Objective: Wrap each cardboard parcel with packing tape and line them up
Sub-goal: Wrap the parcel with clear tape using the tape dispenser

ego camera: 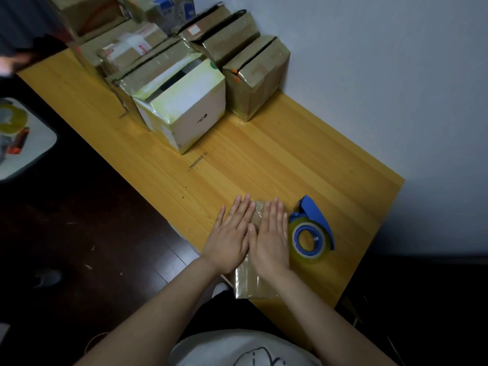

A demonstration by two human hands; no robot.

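Your left hand (229, 239) and right hand (272, 241), fingers (243, 210) straight, press one parcel (253, 283) on the counter (264, 159); one dispenser (310, 233) sits just beside.

A small taped brown parcel (254, 285) lies flat at the near edge of the tabletop (264, 159), a blue tape dispenser (311, 231) just beside it. More taped parcels (253, 72) stand far back.

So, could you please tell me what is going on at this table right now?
A person presses the left hand and the right hand flat, side by side, on a small tape-covered parcel at the near edge of the wooden table. A blue tape dispenser lies on the table just right of the hands; neither hand holds it. Other taped boxes stand grouped at the far end, by the wall.
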